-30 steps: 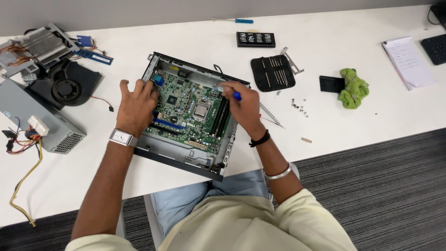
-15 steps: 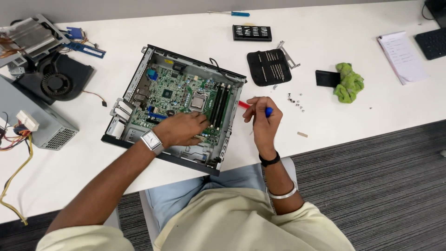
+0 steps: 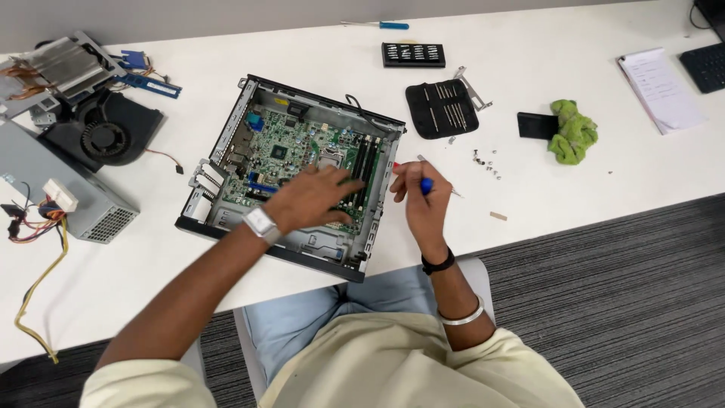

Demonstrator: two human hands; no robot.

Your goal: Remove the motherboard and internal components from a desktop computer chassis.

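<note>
**Left hand on board, right hand off the case with screwdriver**

Open case point(image 3: 226, 136) lies on the white table point(image 3: 574, 196), green board point(image 3: 291, 151) inside. Left hand point(image 3: 310, 200) rests flat on the board's near right part, fingers spread toward the memory slots, gripping nothing; half a second ago it lay slightly lower and left. Right hand point(image 3: 420, 198) is curled around a blue-handled screwdriver point(image 3: 427, 184), just right of the case wall, as before. The view has shifted little. Loose screws point(image 3: 487, 162) lie near the black tool pouch point(image 3: 442, 108).
</note>
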